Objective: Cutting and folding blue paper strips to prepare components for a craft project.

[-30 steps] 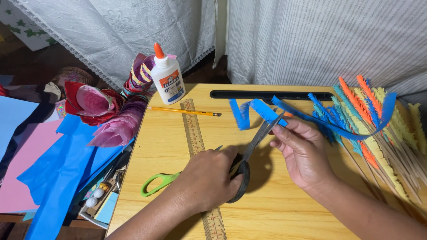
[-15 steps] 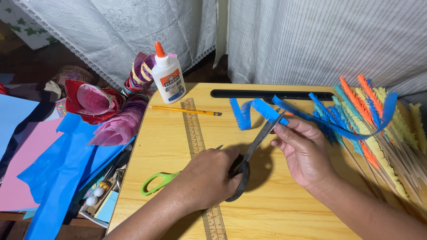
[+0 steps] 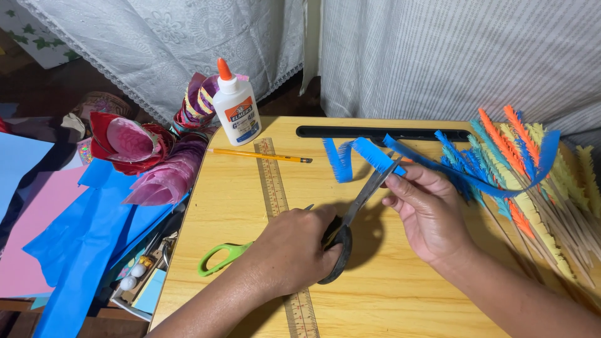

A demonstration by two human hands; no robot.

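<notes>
- Blue paper strip (image 3: 375, 156) lies up and right of the left hand (image 3: 294, 250), long axis running right, toward the fringed sticks (image 3: 532, 169).
- Left hand clamped on black scissors (image 3: 357, 206), blades angled up-right, tips at the strip.
- Right hand (image 3: 429, 213) nearer, fingers pinching the strip above the bench (image 3: 250, 206).
</notes>
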